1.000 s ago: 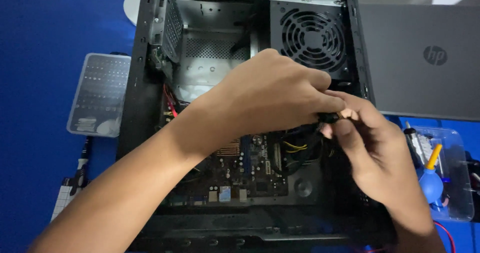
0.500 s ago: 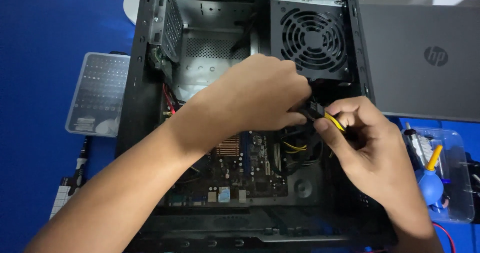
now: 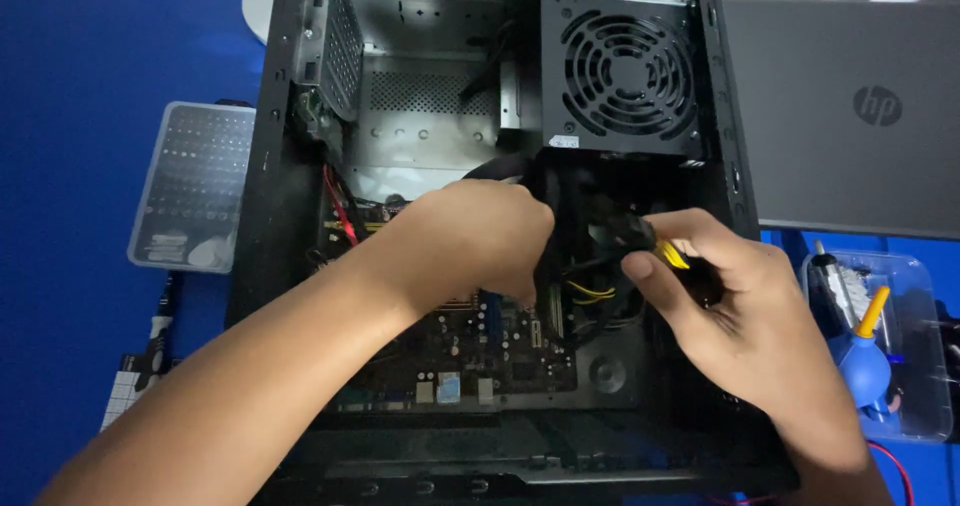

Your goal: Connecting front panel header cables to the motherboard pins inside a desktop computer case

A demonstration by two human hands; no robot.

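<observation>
Right hand [image 3: 745, 311] fingers closed on black connector with yellow wires [image 3: 640, 238], left hand [image 3: 480, 238] curled over black cable bundle [image 3: 505, 169], inside open black metal computer case [image 3: 270, 226].

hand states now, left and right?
Left hand: closed around black cables inside the case.
Right hand: pinching a black cable connector.

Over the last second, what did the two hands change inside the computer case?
The hands came apart: the left hand slid left over the motherboard, and the right hand drew back right, keeping its pinch on the black and yellow cable connector. The case, power supply, laptop and trays stayed put.
</observation>
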